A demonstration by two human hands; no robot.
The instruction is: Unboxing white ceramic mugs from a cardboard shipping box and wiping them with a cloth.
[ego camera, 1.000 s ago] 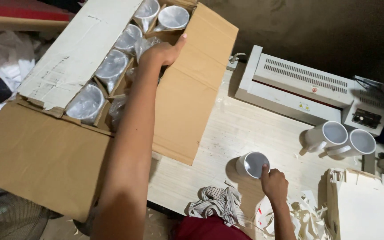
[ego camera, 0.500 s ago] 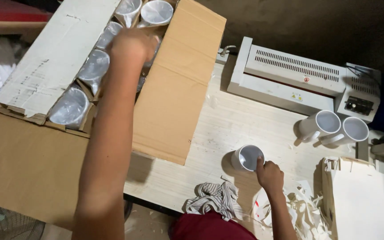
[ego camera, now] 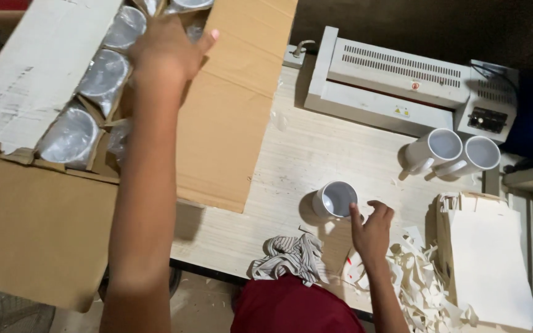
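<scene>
My left hand (ego camera: 169, 48) reaches far into an open cardboard box (ego camera: 229, 123) that holds several white mugs wrapped in clear plastic (ego camera: 69, 137). The hand lies over a mug in the right row, thumb out to the right. Its fingers are hidden, so whether it grips anything cannot be told. My right hand (ego camera: 372, 229) rests on the light wooden table (ego camera: 291, 154) with fingers spread. Its index fingertip touches the rim of an unwrapped white mug (ego camera: 335, 200), which lies tilted toward me.
Two more white mugs (ego camera: 451, 151) stand side by side at the right, before a grey laminating machine (ego camera: 402, 86). A striped cloth (ego camera: 291, 256), paper shreds (ego camera: 421, 283) and a stack of white boxes (ego camera: 488, 259) lie near the table's front edge.
My left hand has stayed in the box, shifting slightly among the wrapped mugs. My right hand has stayed by the lone mug, its fingers now spread at the rim.
</scene>
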